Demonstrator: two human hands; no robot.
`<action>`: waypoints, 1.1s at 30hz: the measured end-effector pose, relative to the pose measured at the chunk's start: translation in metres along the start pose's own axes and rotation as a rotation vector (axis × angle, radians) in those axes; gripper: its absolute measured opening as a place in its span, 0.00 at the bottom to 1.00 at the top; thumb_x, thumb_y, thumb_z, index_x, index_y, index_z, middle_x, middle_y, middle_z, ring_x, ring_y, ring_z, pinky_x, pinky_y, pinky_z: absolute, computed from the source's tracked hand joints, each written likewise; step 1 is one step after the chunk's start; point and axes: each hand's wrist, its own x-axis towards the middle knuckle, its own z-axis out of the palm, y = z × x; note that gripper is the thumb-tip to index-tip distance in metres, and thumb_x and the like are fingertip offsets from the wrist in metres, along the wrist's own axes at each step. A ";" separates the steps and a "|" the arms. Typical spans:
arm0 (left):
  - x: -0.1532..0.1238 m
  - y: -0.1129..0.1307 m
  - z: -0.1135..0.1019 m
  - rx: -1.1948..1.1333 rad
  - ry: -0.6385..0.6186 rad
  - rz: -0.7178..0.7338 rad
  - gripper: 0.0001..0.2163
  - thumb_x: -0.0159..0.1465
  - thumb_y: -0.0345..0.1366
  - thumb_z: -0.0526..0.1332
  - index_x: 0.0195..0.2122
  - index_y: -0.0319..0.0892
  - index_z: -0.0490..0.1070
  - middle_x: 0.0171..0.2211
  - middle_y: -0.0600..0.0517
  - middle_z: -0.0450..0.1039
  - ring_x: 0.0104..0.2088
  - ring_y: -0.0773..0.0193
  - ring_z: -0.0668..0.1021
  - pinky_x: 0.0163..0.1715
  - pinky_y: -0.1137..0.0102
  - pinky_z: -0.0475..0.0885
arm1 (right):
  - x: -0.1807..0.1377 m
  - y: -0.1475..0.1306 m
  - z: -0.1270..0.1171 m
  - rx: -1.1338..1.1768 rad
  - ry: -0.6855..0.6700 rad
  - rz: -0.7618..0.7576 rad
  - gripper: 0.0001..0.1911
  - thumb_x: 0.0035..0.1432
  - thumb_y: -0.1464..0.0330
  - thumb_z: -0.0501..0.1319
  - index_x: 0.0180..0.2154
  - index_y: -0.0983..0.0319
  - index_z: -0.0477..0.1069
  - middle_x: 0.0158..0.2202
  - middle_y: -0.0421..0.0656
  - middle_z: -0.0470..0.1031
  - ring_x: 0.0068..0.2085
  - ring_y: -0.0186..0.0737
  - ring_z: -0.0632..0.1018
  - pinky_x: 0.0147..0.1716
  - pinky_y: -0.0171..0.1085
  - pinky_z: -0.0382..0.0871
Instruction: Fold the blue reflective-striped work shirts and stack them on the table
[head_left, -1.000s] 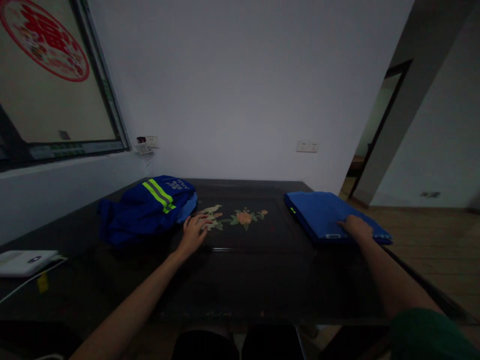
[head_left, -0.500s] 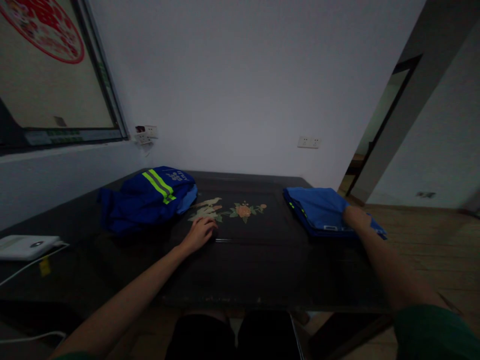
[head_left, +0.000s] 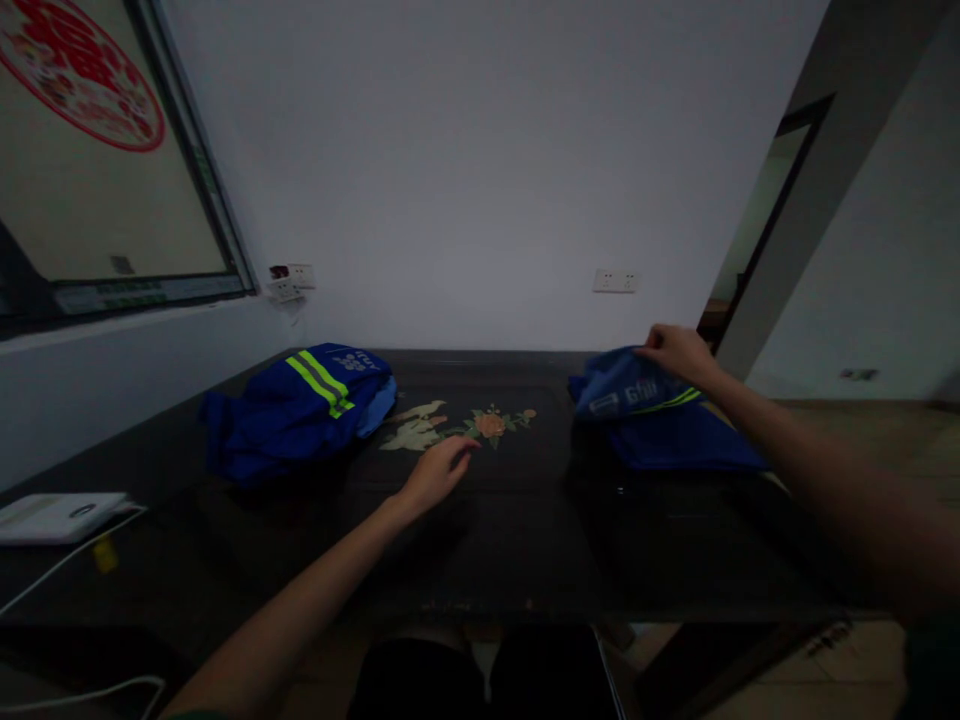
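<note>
My right hand [head_left: 676,353] is closed on the top edge of a blue garment [head_left: 660,425] with a yellow-green stripe and white lettering, lifting its near part off the dark table [head_left: 487,540] at the right. My left hand [head_left: 439,470] hovers low over the table's middle, fingers loosely extended, just in front of the painted flower inlay [head_left: 457,427]. It holds nothing. A second blue garment [head_left: 300,405] with yellow-green reflective stripes lies crumpled at the left of the table.
A white device [head_left: 56,515] with a white cable lies at the table's left edge. Wall sockets [head_left: 615,281] sit on the white wall behind. A window with a red paper decoration is at the left, and a doorway [head_left: 757,230] opens at the right.
My right hand went from resting flat on the folded blue garment to gripping it and raising it up and back. My left hand slid right and nearer to me.
</note>
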 end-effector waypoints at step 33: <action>0.095 0.115 -0.150 0.175 0.474 0.328 0.27 0.70 0.53 0.39 0.46 0.42 0.72 0.43 0.48 0.72 0.46 0.58 0.71 0.51 0.62 0.62 | -0.051 -0.144 -0.133 1.031 0.013 -0.298 0.08 0.58 0.70 0.63 0.27 0.62 0.67 0.28 0.41 0.70 0.31 0.33 0.72 0.30 0.35 0.70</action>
